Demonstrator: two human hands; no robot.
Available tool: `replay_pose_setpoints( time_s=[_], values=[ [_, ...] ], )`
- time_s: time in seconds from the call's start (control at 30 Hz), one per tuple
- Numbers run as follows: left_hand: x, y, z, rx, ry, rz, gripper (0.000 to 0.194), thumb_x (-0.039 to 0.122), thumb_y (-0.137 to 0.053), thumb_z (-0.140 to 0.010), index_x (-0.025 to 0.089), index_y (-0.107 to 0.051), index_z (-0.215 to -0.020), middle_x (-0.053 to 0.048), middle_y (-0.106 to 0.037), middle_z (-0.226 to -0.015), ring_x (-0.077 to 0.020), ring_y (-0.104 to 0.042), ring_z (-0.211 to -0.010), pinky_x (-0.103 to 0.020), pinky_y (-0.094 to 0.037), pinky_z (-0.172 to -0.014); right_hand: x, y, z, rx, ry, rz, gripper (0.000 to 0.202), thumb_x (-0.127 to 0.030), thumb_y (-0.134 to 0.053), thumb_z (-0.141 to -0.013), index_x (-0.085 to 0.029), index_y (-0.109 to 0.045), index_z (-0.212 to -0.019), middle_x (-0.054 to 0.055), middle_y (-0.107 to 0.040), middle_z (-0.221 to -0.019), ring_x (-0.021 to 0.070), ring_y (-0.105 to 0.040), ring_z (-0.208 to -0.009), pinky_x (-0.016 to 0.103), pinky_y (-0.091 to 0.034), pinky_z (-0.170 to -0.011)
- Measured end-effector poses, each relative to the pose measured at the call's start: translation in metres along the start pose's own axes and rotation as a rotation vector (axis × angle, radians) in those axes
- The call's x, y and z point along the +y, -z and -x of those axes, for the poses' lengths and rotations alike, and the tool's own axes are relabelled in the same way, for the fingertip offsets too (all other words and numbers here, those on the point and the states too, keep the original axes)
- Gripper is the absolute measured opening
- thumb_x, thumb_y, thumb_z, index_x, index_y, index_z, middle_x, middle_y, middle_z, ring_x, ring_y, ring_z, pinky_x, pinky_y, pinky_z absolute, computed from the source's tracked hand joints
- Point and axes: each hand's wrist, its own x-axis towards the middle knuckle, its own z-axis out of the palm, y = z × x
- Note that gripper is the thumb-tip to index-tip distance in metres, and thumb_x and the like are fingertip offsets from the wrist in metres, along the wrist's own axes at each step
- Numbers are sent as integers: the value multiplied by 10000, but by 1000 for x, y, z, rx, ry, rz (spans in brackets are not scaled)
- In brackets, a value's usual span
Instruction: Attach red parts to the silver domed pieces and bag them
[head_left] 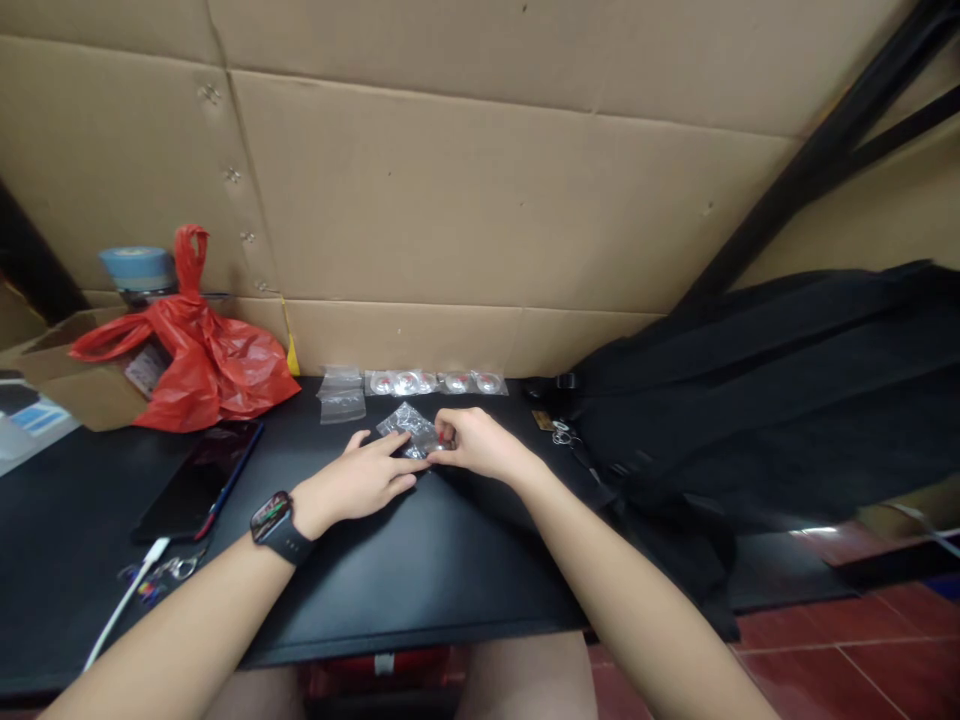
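Plastic bag (pixel 406 424), left hand (pixel 363 479) flat across it, right hand (pixel 475 445) pinching beside.

Red plastic bag (pixel 214 360), black tabletop (pixel 360 590), tan cardboard wall (pixel 450 190), blue lid (pixel 137 266).

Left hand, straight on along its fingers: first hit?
The right hand, at its fingertips, looks first. The left hand already overlaps the small clear bag, which lies between them. Depth is unclear from this one view, so it might pass just above or beside those fingertips.
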Motion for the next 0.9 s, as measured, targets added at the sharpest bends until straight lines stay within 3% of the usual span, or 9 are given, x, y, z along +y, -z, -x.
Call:
replay_pose_setpoints(
  time_s=[0.33, 0.57, 0.67, 0.8, 0.9],
  values=[
    [-7, -2, 0, -23, -52, 42, 381, 398, -440, -999, 421, -570, -1356, -73, -443, -1536, -294, -330, -1462, -594, -211, -1158, 3, 7, 1, -137, 121, -172, 294, -38, -684, -731, -194, -656, -978, -17, -686, -795, 119, -639, -698, 212, -487, -666],
    [-1, 4, 1, -33, -51, 43, 372, 382, -462, -993, 431, -578, -1343, -48, -399, -1565, -290, -330, -1461, -595, -222, -1155, -1, -8, -6, 107, 52, 167, 328, -217, -784, -785, -263, -627, -1069, 0, -667, -969, 160, -620, -881, 234, -414, -680],
    [1, 7, 0, -50, -19, 57, 365, 356, -480, -986, 446, -589, -1322, -34, -359, -1587, -283, -334, -1459, -607, -208, -1154, -4, -20, -16, 172, 74, 285, 275, -303, -728, -851, -252, -608, -1093, 37, -656, -1050, 199, -602, -975, 265, -432, -719],
    [-5, 8, 0, -42, 3, 74, 347, 335, -507, -971, 449, -615, -1281, -10, -384, -1575, -277, -336, -1456, -589, -204, -1149, -6, -30, -28, 169, 107, 440, 162, -283, -626, -922, -205, -617, -1063, 86, -660, -1076, 232, -599, -979, 313, -449, -785],
    [-13, 9, 0, -9, -7, 93, 278, 340, -465, -989, 376, -691, -1147, -27, -570, -1430, -256, -485, -1343, -541, -206, -1138, -5, -28, -26, 95, 183, 431, 116, -236, -577, -939, -196, -637, -1030, 91, -666, -1047, 229, -605, -976, 323, -456, -826]
  ],
)
